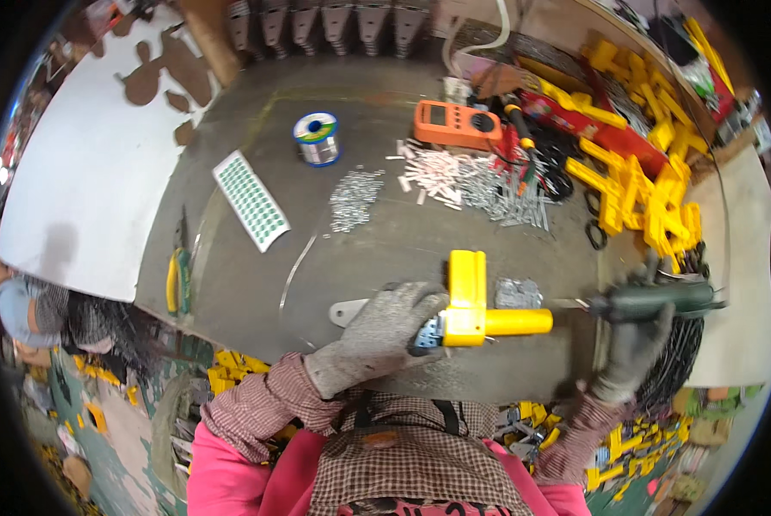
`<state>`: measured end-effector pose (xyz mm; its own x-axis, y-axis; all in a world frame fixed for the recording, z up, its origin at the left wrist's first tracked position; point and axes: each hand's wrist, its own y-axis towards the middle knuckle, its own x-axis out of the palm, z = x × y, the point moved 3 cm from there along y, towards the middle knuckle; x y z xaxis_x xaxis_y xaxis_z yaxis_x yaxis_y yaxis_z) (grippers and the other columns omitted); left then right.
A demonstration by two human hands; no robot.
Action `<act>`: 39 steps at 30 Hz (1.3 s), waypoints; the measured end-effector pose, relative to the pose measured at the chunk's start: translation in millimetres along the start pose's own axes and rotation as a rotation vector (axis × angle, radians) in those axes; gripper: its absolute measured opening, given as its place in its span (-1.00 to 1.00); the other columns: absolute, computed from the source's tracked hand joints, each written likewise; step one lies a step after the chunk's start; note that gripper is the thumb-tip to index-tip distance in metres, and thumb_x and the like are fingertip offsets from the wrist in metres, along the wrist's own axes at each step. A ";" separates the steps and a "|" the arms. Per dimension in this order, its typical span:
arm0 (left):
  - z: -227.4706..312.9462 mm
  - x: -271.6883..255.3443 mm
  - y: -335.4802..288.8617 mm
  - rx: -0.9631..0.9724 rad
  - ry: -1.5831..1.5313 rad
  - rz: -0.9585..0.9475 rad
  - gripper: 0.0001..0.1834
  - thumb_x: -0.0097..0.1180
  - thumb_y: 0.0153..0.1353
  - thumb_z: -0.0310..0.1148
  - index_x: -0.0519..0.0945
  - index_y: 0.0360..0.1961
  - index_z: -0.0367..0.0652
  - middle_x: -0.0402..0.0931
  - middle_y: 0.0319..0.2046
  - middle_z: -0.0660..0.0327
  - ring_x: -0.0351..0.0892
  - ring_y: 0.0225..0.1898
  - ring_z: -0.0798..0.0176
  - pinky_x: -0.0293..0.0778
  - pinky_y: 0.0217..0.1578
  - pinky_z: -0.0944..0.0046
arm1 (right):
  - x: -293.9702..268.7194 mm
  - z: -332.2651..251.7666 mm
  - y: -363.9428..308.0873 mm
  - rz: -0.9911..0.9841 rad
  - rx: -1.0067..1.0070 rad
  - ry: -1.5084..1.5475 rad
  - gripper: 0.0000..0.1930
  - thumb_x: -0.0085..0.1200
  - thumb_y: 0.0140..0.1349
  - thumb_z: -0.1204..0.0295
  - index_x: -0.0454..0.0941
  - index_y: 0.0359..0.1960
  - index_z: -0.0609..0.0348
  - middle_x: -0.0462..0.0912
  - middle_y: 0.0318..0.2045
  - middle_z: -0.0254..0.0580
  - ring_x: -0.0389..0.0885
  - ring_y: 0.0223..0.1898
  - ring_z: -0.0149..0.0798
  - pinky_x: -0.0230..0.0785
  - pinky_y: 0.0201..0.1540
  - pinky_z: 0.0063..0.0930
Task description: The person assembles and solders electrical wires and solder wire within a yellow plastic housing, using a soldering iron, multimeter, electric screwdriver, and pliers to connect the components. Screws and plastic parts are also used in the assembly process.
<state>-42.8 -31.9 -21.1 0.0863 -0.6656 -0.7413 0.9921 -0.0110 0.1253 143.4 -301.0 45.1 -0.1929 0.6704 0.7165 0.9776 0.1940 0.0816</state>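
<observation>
In a grey knit glove, my left hand is closed around the near end of a yellow plastic housing, which has a block standing up and a round handle pointing right. A blue piece shows between the glove and the housing. From under the hand a flat grey metal strip sticks out leftward. My right hand, also gloved, grips a dark green electric screwdriver lying sideways, its thin bit pointing left toward the housing but apart from it. A small heap of screws lies between them.
Across the grey tabletop lie a solder reel, a sheet of green stickers, pliers, small metal parts, white pieces and an orange multimeter. Yellow housings pile up at the right.
</observation>
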 end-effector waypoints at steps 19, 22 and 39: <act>5.1 -12.0 -0.7 -0.046 0.079 0.023 -0.19 0.51 -0.11 -0.08 0.43 0.15 -0.15 0.41 0.09 -0.06 0.38 0.18 -0.16 0.32 0.18 -0.05 | -2.9 83.3 -5.6 -0.009 0.068 0.604 -0.70 0.06 0.36 0.25 0.44 0.03 0.09 0.55 -0.22 -0.16 0.53 -0.31 -0.36 0.41 -0.05 -0.26; -12.7 -35.1 -10.4 -0.203 -0.180 0.188 -0.24 0.42 -0.06 -0.19 0.36 0.17 -0.12 0.38 0.05 -0.02 0.38 0.15 -0.11 0.28 0.24 -0.06 | -4.8 75.3 -4.6 -0.058 -0.037 0.491 -0.58 0.00 0.40 0.22 0.34 0.20 0.13 0.54 -0.02 -0.06 0.58 -0.31 -0.36 0.45 -0.03 -0.33; -6.3 -54.8 -15.8 -0.367 -0.013 0.344 -0.80 0.23 0.05 -0.38 0.53 -0.32 -0.24 0.48 -0.35 0.04 0.54 -0.31 -0.01 0.50 -0.22 0.11 | 0.2 81.1 -7.2 -0.131 -0.082 0.410 -0.51 0.07 0.36 0.17 0.31 0.16 0.25 0.50 -0.13 -0.10 0.54 -0.27 -0.34 0.44 0.01 -0.31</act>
<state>-62.6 9.4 13.4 0.4149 -0.5938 -0.6894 0.8734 0.4722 0.1190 129.5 -244.2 -11.5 -0.2823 0.3009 0.9109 0.9538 0.1901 0.2328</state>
